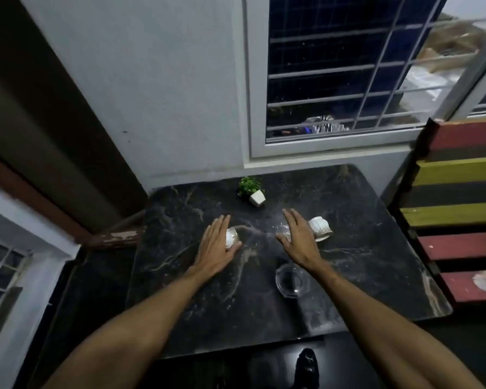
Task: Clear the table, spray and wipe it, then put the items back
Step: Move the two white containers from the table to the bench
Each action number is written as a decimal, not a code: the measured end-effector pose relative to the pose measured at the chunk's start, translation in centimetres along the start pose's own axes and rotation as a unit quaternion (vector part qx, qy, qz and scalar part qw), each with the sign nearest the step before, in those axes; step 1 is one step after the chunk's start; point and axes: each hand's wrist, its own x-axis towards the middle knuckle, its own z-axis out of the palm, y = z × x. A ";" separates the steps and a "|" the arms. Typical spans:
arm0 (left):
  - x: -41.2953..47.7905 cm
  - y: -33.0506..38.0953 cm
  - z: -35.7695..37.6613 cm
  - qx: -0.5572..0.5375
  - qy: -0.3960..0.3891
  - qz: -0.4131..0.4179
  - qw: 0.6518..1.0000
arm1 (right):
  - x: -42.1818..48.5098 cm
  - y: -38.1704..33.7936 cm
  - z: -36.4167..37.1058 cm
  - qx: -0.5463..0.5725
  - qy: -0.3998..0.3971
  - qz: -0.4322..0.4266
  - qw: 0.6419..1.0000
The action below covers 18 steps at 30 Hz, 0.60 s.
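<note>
Both hands reach over a dusty black marble table (208, 304), the left hand (218, 244) curled around a small white cup (231, 237), the right hand (299, 238) spread open beside a cup on its saucer (320, 228). With the potted plant (251, 190) and glass ashtray (291, 280) also on top, clearing seems barely begun; spraying, wiping and restocking remain.

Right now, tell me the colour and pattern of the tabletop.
Black with pale marble-like veins, seen in the head view: the tabletop.

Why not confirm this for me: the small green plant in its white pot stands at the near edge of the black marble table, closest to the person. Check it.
Wrong in one respect: the small green plant in its white pot stands at the far edge of the black marble table, by the wall under the window. The head view shows it.
</note>
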 end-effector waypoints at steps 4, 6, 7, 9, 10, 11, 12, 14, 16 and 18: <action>1.4 1.5 2.8 -0.044 -0.026 -0.132 0.990 | 1.2 5.8 -0.9 -0.032 0.019 0.043 0.998; 2.5 2.6 3.8 -0.071 -0.009 -0.196 0.978 | 2.1 8.1 -1.1 -0.068 0.024 0.050 0.996; 3.0 3.1 4.1 -0.082 0.003 -0.220 0.972 | 2.4 8.9 -1.2 -0.079 0.022 0.054 0.995; 4.1 3.5 4.6 -0.085 0.012 -0.247 0.965 | 3.0 10.4 -1.4 -0.091 0.014 0.062 0.994; 4.7 3.5 4.9 -0.078 0.008 -0.252 0.965 | 3.3 11.2 -1.4 -0.093 0.003 0.069 0.993; 5.0 3.3 4.9 -0.065 -0.002 -0.252 0.966 | 3.4 11.7 -1.4 -0.093 -0.007 0.074 0.993; 5.3 3.1 5.0 -0.052 -0.014 -0.247 0.967 | 3.4 12.1 -1.3 -0.091 -0.014 0.076 0.993; 6.2 2.5 5.3 -0.038 -0.042 -0.235 0.970 | 3.8 13.1 -0.9 -0.084 -0.029 0.083 0.992; 6.4 1.9 5.6 -0.037 -0.048 -0.218 0.974 | 4.0 13.8 -0.4 -0.073 -0.041 0.094 0.992; 6.4 1.5 6.0 -0.040 -0.040 -0.205 0.977 | 4.4 14.2 0.1 -0.055 -0.043 0.101 0.992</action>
